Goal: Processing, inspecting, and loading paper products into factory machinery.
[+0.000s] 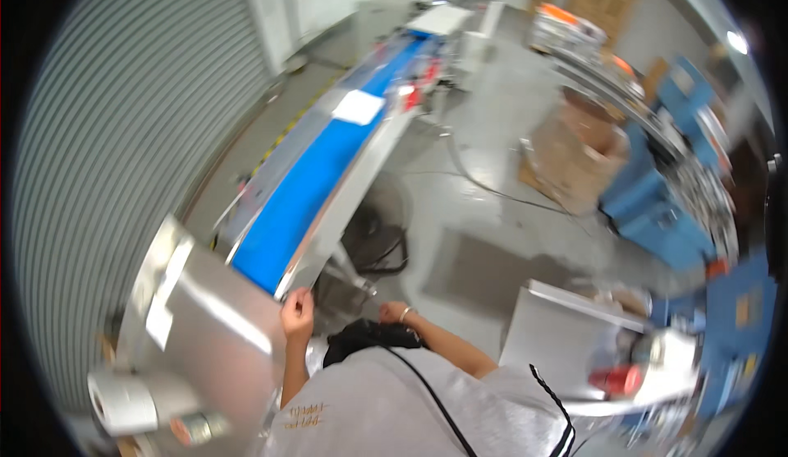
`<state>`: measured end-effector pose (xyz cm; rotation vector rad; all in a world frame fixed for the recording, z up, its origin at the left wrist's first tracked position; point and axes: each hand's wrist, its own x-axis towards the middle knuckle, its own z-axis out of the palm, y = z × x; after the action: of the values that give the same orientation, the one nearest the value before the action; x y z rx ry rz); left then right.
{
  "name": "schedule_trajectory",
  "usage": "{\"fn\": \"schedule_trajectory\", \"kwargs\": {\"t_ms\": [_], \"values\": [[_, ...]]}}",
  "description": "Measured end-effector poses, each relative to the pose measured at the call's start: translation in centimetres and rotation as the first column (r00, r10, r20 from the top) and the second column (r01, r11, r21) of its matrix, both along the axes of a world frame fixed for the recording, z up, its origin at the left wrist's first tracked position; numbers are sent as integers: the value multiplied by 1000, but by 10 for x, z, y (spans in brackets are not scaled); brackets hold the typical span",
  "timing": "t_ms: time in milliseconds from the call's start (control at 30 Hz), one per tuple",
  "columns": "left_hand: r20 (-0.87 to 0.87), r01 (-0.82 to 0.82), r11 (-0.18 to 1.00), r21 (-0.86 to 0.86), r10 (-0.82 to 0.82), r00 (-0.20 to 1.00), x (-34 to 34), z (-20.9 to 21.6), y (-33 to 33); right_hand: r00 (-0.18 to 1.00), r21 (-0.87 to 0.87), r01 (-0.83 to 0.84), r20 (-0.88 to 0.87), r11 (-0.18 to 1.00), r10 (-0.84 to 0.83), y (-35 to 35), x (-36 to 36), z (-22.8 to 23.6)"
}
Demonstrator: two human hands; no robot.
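My left hand [298,314] is loosely closed, its fingers curled in, beside the near corner of a blue conveyor belt [300,194]. Nothing shows in its fingers, and whether it touches the conveyor frame I cannot tell. My right hand [394,312] hangs in front of my waist, away from the belt, its fingers curled with nothing visible in them. A bracelet circles that wrist. Farther up the belt lies a flat white packet [358,107]. Left of my left hand, a metal table [217,317] adjoins the belt's near end. Motion blurs the picture.
A white roll [123,402] and a smaller labelled roll [197,428] lie at the lower left. To the right stands another metal table [546,338] with a red object [616,381]. Beyond are a large cardboard box [579,149] and blue bins [665,227]. A cable [501,192] crosses the floor.
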<state>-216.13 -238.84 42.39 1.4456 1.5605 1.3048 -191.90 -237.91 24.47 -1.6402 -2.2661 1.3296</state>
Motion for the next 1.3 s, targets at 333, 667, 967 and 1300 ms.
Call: {"fn": "schedule_trajectory", "kwargs": {"t_ms": [333,667,967,1300], "values": [[-264,346,936,72,-316,911,-7,-27,5,678,-127,735,179,666,-713,-222,19,-73],[-98,556,830,-53,-558,824,45,-23,-12,774,-248,508,551,825,-311,-466,14,-104],[-48,719,695,-7,-719,694,179,-10,-148,633,-81,740,419,668,-651,-531,39,-53],[-193,883,456,112,-862,469,301,13,-276,-562,-587,627,115,-512,-819,-660,62,-79]]}}
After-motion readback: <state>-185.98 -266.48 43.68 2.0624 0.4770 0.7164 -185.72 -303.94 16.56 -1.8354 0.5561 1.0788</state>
